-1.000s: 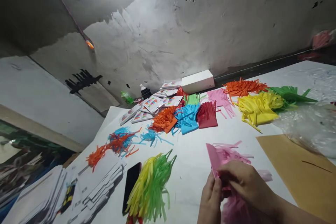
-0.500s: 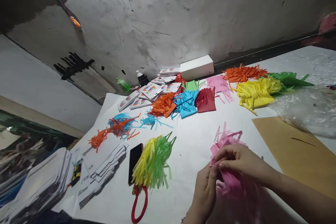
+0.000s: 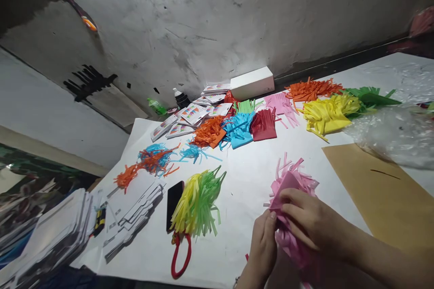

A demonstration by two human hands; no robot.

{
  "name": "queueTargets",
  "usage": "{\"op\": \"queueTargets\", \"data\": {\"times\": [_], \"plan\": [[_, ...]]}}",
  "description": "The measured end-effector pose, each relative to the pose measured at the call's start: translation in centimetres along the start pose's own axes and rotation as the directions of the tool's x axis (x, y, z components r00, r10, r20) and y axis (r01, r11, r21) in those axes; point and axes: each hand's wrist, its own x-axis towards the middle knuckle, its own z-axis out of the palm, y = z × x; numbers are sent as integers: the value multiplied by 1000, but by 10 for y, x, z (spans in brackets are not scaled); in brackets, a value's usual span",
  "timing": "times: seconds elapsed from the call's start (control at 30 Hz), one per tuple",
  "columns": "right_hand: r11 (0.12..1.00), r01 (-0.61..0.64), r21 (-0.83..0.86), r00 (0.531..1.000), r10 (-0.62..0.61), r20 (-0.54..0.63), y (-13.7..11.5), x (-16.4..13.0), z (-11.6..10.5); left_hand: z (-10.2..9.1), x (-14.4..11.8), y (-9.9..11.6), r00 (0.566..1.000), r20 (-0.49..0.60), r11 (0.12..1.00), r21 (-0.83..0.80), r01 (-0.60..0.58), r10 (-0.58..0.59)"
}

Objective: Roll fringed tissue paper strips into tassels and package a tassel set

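Left hand: the left hand (image 3: 262, 246) pinches the near edge of the pink fringed paper (image 3: 292, 185).
Right hand: the right hand (image 3: 310, 221) grips it from above.
Paper: near right on the white table (image 3: 244, 180), just left of the brown envelope (image 3: 379, 189).

A yellow-and-green fringe bundle (image 3: 198, 203) lies on the white desk (image 3: 244, 176), a red loop (image 3: 179, 255) at its near end and a black phone (image 3: 174, 198) just beside it. Further back sit orange (image 3: 208, 132), blue (image 3: 239, 130) and dark red (image 3: 264, 124) fringed papers in a row, with printed cards (image 3: 193, 115) and a white box (image 3: 252, 82) behind. A brown envelope (image 3: 379, 194) lies to the right, crumpled clear plastic (image 3: 396, 135) beyond it.
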Motion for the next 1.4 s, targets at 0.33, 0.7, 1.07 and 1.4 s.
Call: {"op": "queueTargets", "data": {"times": [0.33, 0.7, 1.07, 1.4], "plan": [[991, -106, 83, 975, 120, -185, 5, -13, 13, 9, -5, 3, 997, 64, 999, -13, -36, 37], [724, -469, 506, 860, 506, 72, 13, 4, -5, 7, -2, 14, 985, 127, 993, 16, -119, 117], [769, -437, 467, 895, 421, 144, 10, 3, -13, 8, -2, 16, 984, 123, 992, -7, -126, 126], [919, -304, 250, 943, 328, -60, 2, -4, -3, 11, -6, 17, 985, 123, 991, 50, -124, 117]]}}
